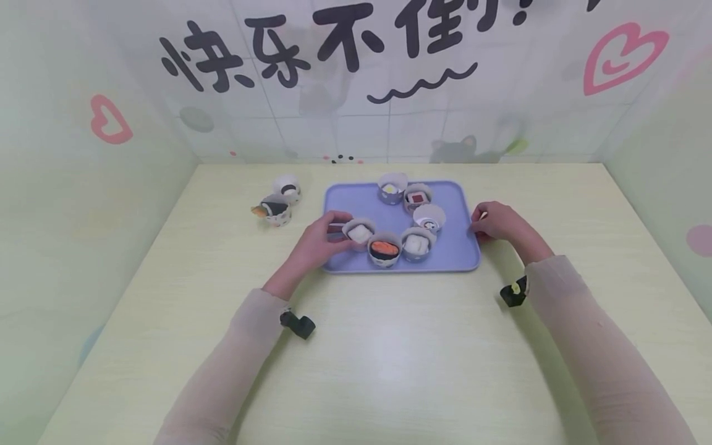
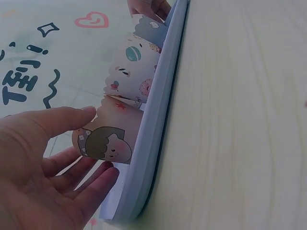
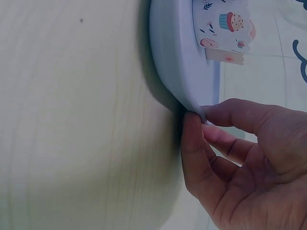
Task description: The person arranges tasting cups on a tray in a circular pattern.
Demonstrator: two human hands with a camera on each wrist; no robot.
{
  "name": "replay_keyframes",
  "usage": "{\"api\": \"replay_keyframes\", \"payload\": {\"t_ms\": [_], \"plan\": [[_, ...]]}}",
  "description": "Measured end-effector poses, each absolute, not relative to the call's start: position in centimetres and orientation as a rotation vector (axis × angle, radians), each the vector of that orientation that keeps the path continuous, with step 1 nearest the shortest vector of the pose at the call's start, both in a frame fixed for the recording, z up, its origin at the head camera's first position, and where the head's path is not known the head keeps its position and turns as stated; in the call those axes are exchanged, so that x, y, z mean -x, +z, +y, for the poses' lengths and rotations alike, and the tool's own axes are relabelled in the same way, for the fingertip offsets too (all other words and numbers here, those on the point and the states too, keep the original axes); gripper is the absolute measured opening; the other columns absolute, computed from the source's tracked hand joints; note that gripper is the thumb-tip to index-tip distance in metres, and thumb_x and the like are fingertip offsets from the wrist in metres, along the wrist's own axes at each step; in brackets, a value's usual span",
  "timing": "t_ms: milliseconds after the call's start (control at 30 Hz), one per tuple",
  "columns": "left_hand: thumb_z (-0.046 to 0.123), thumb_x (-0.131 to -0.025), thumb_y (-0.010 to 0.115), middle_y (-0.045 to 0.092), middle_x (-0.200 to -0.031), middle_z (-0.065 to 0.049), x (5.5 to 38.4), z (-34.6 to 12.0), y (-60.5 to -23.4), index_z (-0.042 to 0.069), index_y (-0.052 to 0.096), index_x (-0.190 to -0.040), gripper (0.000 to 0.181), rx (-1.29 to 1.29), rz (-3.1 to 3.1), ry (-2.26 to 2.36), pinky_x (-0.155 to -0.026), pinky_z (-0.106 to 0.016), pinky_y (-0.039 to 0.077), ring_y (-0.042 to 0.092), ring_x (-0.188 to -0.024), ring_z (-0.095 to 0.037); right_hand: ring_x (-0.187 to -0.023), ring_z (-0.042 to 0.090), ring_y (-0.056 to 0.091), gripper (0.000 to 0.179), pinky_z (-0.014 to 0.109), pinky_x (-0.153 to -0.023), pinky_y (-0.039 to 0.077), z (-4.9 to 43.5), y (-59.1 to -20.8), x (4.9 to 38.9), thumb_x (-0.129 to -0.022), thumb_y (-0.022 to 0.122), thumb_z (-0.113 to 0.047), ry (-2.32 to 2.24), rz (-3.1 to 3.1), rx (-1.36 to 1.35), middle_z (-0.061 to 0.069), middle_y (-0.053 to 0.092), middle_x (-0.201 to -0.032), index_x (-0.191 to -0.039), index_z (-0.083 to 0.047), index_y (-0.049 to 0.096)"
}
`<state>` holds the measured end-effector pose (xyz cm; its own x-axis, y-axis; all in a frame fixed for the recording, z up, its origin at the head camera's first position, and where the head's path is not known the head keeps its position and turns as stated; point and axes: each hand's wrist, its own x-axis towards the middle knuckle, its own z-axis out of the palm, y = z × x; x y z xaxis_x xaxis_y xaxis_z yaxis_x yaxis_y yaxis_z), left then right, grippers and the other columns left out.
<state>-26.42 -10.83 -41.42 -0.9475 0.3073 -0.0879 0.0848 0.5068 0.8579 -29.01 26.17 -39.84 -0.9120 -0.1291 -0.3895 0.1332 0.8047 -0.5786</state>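
A blue tray point(image 1: 384, 213) carries several small paper cups with toy-like sushi pieces in them. At its front left corner my left hand point(image 1: 319, 242) has thumb and fingers spread around a pinkish cup point(image 2: 108, 129) with a cartoon face, a white piece inside. The thumb tip is right at its rim; the other fingers fan out, fairly straight. Beside it stand a cup with an orange-topped piece point(image 1: 385, 248) and another with a white piece point(image 1: 417, 245). My right hand point(image 1: 497, 221) pinches the tray's right edge between thumb and fingers.
Left of the tray, two more cups stand on the pale wooden table point(image 1: 389, 346): one with a dark piece with an orange end point(image 1: 276, 209), one with a black-and-white piece point(image 1: 288, 187). A printed backdrop point(image 1: 345, 136) rises behind the table.
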Motion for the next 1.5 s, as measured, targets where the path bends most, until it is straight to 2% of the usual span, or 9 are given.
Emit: {"api": "replay_keyframes", "payload": {"t_ms": [367, 733, 933, 1167, 1500], "plan": [[0.008, -0.088, 0.074, 0.057, -0.14, -0.014, 26.7, -12.1, -40.5, 0.003, 0.05, -0.137, 0.054, -0.356, 2.501, 1.513, -0.107, -0.039, 0.051, 0.058, -0.13, -0.031, -0.065, 0.009, 0.06, 0.016, 0.022, -0.062, 0.05, 26.2, -40.0, 29.0, -0.092, 0.063, -0.008, -0.88, 2.581, 0.004, 0.004, 0.064, -0.071, -0.097, 0.005, 0.054], [0.01, -0.092, 0.07, 0.057, -0.141, -0.017, 27.1, -14.6, -38.5, 0.003, 0.052, -0.136, 0.049, -0.345, 2.573, 1.564, -0.105, -0.043, 0.053, 0.056, -0.131, -0.034, -0.062, 0.004, 0.061, 0.016, 0.02, -0.061, 0.051, 26.2, -40.2, 29.0, -0.091, 0.063, -0.006, -0.922, 2.573, -0.013, 0.002, 0.064, -0.07, -0.096, 0.005, 0.054], [0.013, -0.093, 0.07, 0.056, -0.142, -0.019, 27.4, -16.5, -37.3, 0.002, 0.05, -0.138, 0.051, -0.321, 2.648, 1.595, -0.113, -0.041, 0.046, 0.055, -0.133, -0.033, -0.062, 0.004, 0.062, 0.016, 0.02, -0.061, 0.051, 26.2, -40.2, 29.0, -0.091, 0.062, -0.006, -0.928, 2.567, -0.02, 0.004, 0.065, -0.072, -0.097, 0.006, 0.053], [0.014, -0.093, 0.07, 0.057, -0.141, -0.015, 27.8, -18.5, -36.4, 0.003, 0.053, -0.136, 0.047, -0.208, 2.759, 1.63, -0.114, -0.039, 0.045, 0.055, -0.133, -0.03, -0.062, 0.004, 0.062, 0.016, 0.02, -0.061, 0.052, 26.2, -40.3, 29.0, -0.091, 0.062, -0.006, -0.933, 2.567, -0.023, 0.004, 0.065, -0.073, -0.098, 0.006, 0.053], [0.018, -0.094, 0.07, 0.053, -0.146, -0.015, 28.5, -21.3, -36.4, 0.003, 0.051, -0.138, 0.051, -0.041, 2.911, 1.534, -0.121, -0.04, 0.035, 0.047, -0.139, -0.029, -0.063, 0.005, 0.062, 0.016, 0.021, -0.062, 0.051, 26.3, -40.5, 29.1, -0.092, 0.062, -0.007, -0.91, 2.581, 0.002, 0.004, 0.066, -0.073, -0.098, 0.006, 0.054]]}}
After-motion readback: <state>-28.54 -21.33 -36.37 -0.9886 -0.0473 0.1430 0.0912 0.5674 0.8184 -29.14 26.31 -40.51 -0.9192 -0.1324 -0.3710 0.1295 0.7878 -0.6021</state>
